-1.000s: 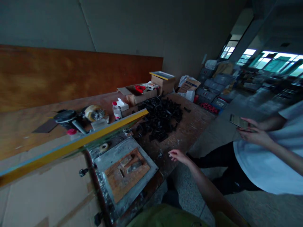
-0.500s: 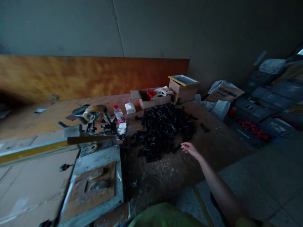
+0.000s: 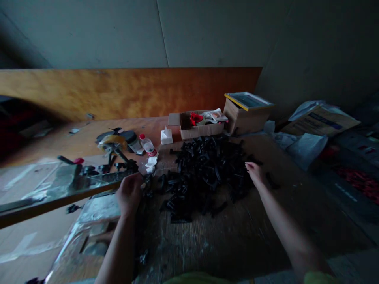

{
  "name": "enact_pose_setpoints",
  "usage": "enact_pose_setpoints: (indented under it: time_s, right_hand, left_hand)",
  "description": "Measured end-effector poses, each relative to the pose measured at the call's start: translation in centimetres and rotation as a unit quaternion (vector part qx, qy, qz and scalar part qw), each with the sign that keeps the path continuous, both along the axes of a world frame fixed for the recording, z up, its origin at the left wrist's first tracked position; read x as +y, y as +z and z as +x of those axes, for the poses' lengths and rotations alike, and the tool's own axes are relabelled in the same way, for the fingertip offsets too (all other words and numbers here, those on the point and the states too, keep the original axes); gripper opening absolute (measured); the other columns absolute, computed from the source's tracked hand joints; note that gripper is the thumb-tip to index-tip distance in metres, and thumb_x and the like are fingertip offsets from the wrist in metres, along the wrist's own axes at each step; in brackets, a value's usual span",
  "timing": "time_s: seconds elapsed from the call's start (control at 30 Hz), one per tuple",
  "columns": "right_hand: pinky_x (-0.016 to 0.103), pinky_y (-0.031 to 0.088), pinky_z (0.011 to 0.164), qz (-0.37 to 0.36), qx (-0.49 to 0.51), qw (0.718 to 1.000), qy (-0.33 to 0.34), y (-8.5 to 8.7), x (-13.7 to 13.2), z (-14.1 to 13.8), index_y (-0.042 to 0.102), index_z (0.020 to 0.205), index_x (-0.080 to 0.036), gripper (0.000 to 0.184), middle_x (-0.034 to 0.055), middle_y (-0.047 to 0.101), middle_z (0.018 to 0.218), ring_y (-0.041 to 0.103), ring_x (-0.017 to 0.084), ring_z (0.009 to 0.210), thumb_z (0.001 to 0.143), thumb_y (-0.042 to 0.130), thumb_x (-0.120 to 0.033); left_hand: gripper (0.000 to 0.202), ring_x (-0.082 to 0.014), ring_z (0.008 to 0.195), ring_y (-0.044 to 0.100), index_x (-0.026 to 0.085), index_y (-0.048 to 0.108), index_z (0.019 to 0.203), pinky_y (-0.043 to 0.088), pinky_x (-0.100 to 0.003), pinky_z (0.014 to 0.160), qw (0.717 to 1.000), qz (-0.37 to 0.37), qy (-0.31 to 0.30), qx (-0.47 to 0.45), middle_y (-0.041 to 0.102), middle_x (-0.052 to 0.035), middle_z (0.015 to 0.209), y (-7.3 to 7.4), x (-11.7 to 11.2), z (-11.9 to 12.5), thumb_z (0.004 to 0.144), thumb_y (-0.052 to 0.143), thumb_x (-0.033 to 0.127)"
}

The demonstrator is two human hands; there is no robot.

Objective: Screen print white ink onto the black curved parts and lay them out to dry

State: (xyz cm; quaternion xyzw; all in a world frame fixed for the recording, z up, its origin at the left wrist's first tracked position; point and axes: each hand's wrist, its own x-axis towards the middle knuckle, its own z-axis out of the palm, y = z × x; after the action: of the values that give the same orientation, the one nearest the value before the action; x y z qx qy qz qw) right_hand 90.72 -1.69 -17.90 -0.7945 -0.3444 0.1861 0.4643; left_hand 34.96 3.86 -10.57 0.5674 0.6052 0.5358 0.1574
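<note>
Worktable, brown wood with a scuffed surface point(image 3: 183, 246); we list what it carries.

Item: one heap of small black curved pieces, apparently plastic point(image 3: 204, 165), lying loose and tangled across the middle of the worktable, well in from the right edge. We enter separately a single black curved piece point(image 3: 271, 181), apart from the heap, toward the right edge.

Item: right hand, bare point(image 3: 254, 172), at the heap's right flank; fingers bent and drawn together. We cannot tell whether they grasp a piece.

Item: left hand, bare point(image 3: 129, 193), left of the heap, at the end of a long yellow-brown bar point(image 3: 74, 198) running toward the left edge; fingers curled inward. We cannot tell whether they grip the bar or are free.

Item: flat grey metal plate point(image 3: 100, 205), partly hidden by the left forearm.

Toward the back edge, left to right, we note: an amber ring-shaped roll point(image 3: 112, 141); a clear plastic bottle with red cap and label point(image 3: 149, 148); a crumpled white paper point(image 3: 151, 162), nearer us; a small white tissue box point(image 3: 166, 137); an open brown cardboard box point(image 3: 203, 131) holding a red object point(image 3: 196, 118). At the back right corner: a taller brown cardboard box point(image 3: 247, 121), a yellow-edged rectangular frame point(image 3: 250, 100) flat on top.
</note>
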Motion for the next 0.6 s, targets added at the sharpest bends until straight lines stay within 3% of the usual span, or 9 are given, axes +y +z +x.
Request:
enact_pose_setpoints:
  time_s: [0.17, 0.33, 0.47, 0.6]
  right_hand:
    - [0.038, 0.051, 0.092, -0.027, -0.147, 0.988, 0.031, 0.8, 9.2, 3.7, 0.073, 0.101, -0.021, 0.025, 0.0095, 0.074, 0.106, 0.068, 0.023, 0.098, 0.086, 0.055, -0.030]
    - [0.034, 0.051, 0.091, -0.078, -0.142, 0.981, 0.110, 0.4, 19.3, 5.4, 0.072, 0.109, -0.019, 0.028, 0.0095, 0.074, 0.109, 0.068, 0.021, 0.099, 0.087, 0.057, -0.027]
    - [0.036, 0.047, 0.099, -0.149, -0.163, 0.957, 0.186, -1.1, 25.6, 5.8, 0.065, 0.125, -0.017, 0.042, 0.0139, 0.067, 0.127, 0.064, 0.025, 0.115, 0.086, 0.064, -0.034]
    - [0.037, 0.040, 0.108, -0.173, -0.191, 0.934, 0.248, -2.7, 30.1, 5.9, 0.058, 0.135, -0.013, 0.059, 0.0193, 0.056, 0.141, 0.054, 0.029, 0.130, 0.087, 0.064, -0.047]
  left_hand:
    - [0.034, -0.0156, 0.069, 0.066, 0.019, 0.068, 0.099, 0.052, -0.025, 0.067, 0.995, -0.055, -0.064, -0.051, 0.070, -0.0017, 0.076, -1.5, 9.2, 8.0, 0.081, 0.061, 0.047]
    - [0.039, -0.0192, 0.080, 0.068, 0.019, 0.070, 0.104, 0.053, -0.028, 0.074, 0.984, -0.136, -0.100, 0.052, 0.074, -0.0058, 0.089, -3.8, 17.2, 12.4, 0.084, 0.057, 0.049]
    - [0.043, -0.0238, 0.102, 0.068, 0.022, 0.072, 0.111, 0.050, -0.031, 0.089, 0.945, -0.207, -0.161, 0.197, 0.075, -0.0068, 0.106, -5.2, 22.9, 15.7, 0.088, 0.052, 0.052]
    - [0.054, -0.0274, 0.114, 0.063, 0.018, 0.070, 0.120, 0.046, -0.033, 0.098, 0.903, -0.282, -0.220, 0.240, 0.072, -0.0105, 0.117, -6.9, 27.5, 18.6, 0.090, 0.046, 0.057]
